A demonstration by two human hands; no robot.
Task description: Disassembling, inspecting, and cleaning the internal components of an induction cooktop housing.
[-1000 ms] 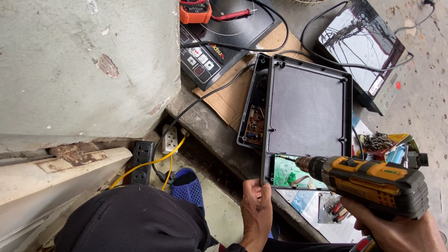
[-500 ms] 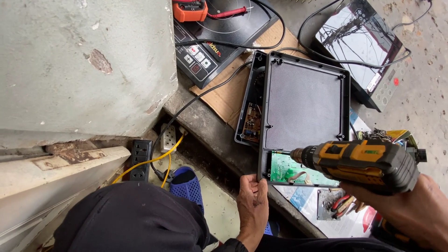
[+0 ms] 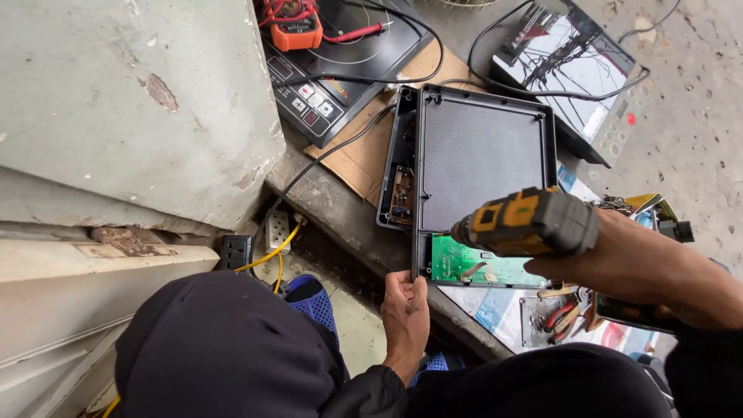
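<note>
Looking down, head view:
Left hand point(image 3: 405, 310): closed on the near left corner of the black casing point(image 3: 484, 155), which is gripped at its rim.
Right hand point(image 3: 619, 259): wrapped around the yellow and black power drill point(image 3: 526, 223), which is held over the casing's near edge.
Black casing: laid flat on the concrete ledge point(image 3: 340, 205), partly on brown cardboard point(image 3: 364, 159).
Green circuit board point(image 3: 472, 267): exposed at the casing's near end, under the drill.
Small brown board point(image 3: 401, 195): seen along the casing's left side.
Induction cooker point(image 3: 340, 70): placed behind the casing, with an orange multimeter point(image 3: 294, 23) set on it.
Second cooker point(image 3: 573, 70): placed to the rear right, glass top up.
Pliers point(image 3: 561, 317): left lying below the right forearm.
</note>
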